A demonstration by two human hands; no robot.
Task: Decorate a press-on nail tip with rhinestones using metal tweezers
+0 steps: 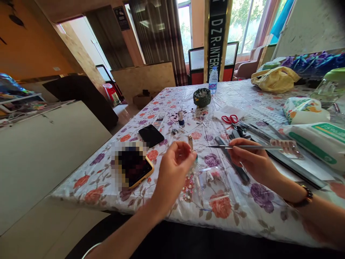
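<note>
While the left hand (176, 162) pinches a small bottle (191, 142), right-hand (249, 158) fingers grip a thin tool (242, 146).

A table (88, 180) under a flowered cloth fills the middle of the frame, with a black phone (151, 135) and a yellow-cased phone (140, 171) lying near each other at centre left. Red-handled scissors (230, 119) lie right of centre. Toward the top stand a green woven bowl (202, 97) and a water bottle (213, 80), and a yellow bag (275, 80) sits at upper right.
</note>
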